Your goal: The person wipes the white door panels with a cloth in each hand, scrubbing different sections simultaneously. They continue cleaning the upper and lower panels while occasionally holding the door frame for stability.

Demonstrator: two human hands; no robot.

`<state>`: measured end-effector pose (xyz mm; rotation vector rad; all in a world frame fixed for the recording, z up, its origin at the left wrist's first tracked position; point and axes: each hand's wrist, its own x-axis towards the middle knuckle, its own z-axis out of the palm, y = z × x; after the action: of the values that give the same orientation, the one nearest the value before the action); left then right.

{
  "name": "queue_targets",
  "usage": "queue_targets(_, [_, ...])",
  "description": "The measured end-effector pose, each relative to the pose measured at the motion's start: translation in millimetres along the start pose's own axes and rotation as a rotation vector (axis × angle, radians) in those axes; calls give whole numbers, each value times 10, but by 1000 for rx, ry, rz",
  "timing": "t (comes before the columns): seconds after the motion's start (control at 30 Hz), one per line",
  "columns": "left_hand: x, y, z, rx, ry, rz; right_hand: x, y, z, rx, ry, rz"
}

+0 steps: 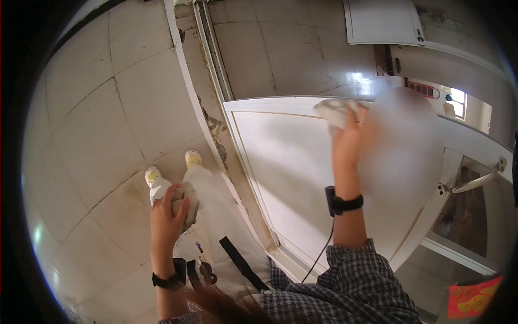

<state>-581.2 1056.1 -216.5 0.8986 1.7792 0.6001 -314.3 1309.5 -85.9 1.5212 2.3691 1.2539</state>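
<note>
My right hand (349,132) is closed on a pale, crumpled cloth (333,110), somewhat smeared by motion. The cloth lies over the edge of a white panelled door (286,156). Lower on the left, my left hand (170,213) grips a bunched greyish cloth (187,200) in front of my legs, its fingers curled round it. A large blurred oval patch hides part of the door beside my right hand.
A metal handle (474,183) sits on the door near its glass pane. A threshold with broken edges (216,129) runs between tiled floors (81,135). My shoes (193,158) stand left of it. A red printed sheet (472,298) shows at lower right.
</note>
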Motion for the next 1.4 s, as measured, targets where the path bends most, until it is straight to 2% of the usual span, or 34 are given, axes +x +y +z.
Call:
queue_targets(0.07, [-10, -58, 7, 0, 21, 30, -76, -152, 274, -41, 34, -82])
queue_targets(0.17, [-21, -179, 40, -19, 34, 51, -18, -97, 198, 139, 7, -25])
queue_targets(0.23, [-28, -250, 32, -23, 40, 47, 98, 83, -141, 108, 53, 19])
queue_targets(0.37, [-9, -301, -9, 0, 46, 19, 306, 719, -589, -2, 278, 165])
queue_targets(0.5, [1, -276, 4, -33, 36, 21, 317, 759, -597, -37, 246, 122])
queue_targets(0.57, [-17, -229, 4, -10, 34, 2, 236, 501, -329, 14, 181, 24])
queue_targets(0.63, [-46, -203, -11, 10, 22, -13, 76, 64, -63, 76, 8, -62])
queue_targets(0.7, [-55, -174, -33, 22, 9, -19, -116, -240, 281, 142, -77, -148])
queue_targets(0.8, [-68, -244, -22, -30, 41, 14, -99, -198, 336, 177, -72, -121])
queue_targets(0.9, [-66, -274, -37, -20, 67, 35, 129, 85, -138, 159, 36, -38])
queue_targets(1.03, [-56, -233, -64, -52, 68, 24, 343, 737, -620, -54, 240, 83])
queue_targets(1.2, [-18, -142, -91, -26, 61, 42, 559, 1236, -1300, -220, 464, 97])
queue_targets(1.3, [-16, -124, -93, -15, 15, 24, 613, 1502, -1401, -257, 437, 116])
queue_targets(1.4, [-39, -137, -46, -15, 64, 71, 604, 1204, -1320, -565, 248, 212])
